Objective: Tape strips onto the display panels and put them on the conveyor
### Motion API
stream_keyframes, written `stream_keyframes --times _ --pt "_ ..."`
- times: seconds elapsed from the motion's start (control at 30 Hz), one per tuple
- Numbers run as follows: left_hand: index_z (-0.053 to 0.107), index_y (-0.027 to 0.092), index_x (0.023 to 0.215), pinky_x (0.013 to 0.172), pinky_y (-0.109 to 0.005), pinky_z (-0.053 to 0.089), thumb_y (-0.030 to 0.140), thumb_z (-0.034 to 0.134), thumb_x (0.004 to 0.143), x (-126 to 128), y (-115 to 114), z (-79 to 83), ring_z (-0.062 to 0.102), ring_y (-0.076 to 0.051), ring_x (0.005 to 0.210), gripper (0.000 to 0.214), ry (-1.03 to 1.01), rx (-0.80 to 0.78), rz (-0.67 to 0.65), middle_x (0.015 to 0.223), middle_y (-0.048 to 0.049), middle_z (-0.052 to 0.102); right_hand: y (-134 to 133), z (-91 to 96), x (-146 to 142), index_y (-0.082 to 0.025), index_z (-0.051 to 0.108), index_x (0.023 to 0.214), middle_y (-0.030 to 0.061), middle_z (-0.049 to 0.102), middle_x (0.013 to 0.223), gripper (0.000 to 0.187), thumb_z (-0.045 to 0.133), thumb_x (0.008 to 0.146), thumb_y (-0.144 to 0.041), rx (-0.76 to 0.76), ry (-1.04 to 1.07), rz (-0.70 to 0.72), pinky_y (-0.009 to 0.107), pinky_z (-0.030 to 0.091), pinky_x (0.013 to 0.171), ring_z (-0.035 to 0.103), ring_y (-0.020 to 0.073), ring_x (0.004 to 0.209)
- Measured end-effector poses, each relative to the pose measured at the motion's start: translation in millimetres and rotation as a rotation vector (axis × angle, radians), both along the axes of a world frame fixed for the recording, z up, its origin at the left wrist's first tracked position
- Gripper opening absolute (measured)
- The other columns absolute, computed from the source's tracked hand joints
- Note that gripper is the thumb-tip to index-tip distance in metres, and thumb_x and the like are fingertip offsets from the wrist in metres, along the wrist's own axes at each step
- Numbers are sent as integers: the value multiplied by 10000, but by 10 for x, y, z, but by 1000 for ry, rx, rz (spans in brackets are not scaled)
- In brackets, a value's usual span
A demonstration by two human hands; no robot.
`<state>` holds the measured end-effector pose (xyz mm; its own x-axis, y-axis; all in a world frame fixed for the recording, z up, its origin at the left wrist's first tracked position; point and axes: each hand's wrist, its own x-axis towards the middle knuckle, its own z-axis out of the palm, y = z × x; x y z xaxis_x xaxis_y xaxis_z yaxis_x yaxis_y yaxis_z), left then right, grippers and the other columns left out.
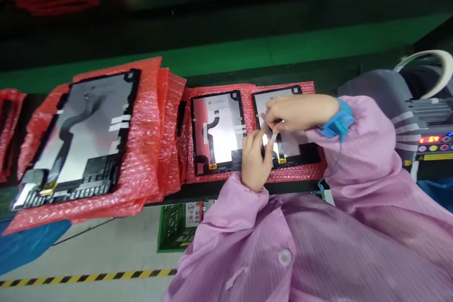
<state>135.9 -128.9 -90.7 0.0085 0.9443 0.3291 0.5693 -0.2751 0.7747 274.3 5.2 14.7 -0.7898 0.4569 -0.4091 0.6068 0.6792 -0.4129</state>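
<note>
On pink bubble wrap lie two display panels, backs up, with black frames and dark flex cables. Over the right display panel [292,148], my right hand [285,112] is closed in a pinch; its fingertips point down at the cable area and hide what they hold. My left hand [255,160] rests at that panel's left edge, thumb apart from the fingers. A small pale strip [273,137] shows between the hands; whether either one grips it is unclear. The left display panel [222,137] lies beside my left hand, its cable ending in a yellow-edged connector [212,166].
Another display panel [95,122] tops a stack of pink bubble-wrap sleeves [152,137] at left. A grey machine [375,89] with a lit red readout stands at right. Below the bench edge is a green crate [170,231]. A blue wrist strap [338,120] trails a cord.
</note>
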Motion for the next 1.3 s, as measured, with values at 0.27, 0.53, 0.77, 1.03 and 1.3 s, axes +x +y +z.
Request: stream_keyframes --times 0.27,0.53,0.77,1.03,1.3 --pt "666 189 833 700 -280 496 272 585 947 -30 204 16 602 -152 819 162 -271 -171 15 914 -42 628 -193 -58 129 -167 665 992 84 634 940 237 692 832 -340 140 232 -389 325 393 750 573 209 835" --pt "678 187 949 698 -272 499 329 554 972 13 215 -3 601 -148 840 189 -270 -194 62 956 -51 636 -288 -394 148 -160 663 814 56 653 844 188 612 878 -330 -110 554 -585 314 430 736 568 158 754" --pt "531 222 1355 871 -349 530 300 514 986 -15 109 -64 595 -191 1006 378 -136 -80 121 1144 -91 602 -139 -559 319 -181 692 762 89 645 907 201 647 855 -355 -123 485 -553 416 435 903 558 232 927" --pt "686 167 1093 882 -377 483 217 498 988 47 63 -84 568 -211 942 221 161 71 15 1009 -97 616 -62 -831 295 -168 713 827 98 619 975 143 645 851 -292 -72 381 -499 464 321 1043 498 266 1050" --pt "721 176 1061 836 -370 499 196 499 981 45 52 -137 565 -210 895 238 289 60 -42 1007 -103 652 -75 -823 290 -169 720 843 102 585 992 154 624 856 -289 -68 384 -507 450 336 1012 469 267 1040"
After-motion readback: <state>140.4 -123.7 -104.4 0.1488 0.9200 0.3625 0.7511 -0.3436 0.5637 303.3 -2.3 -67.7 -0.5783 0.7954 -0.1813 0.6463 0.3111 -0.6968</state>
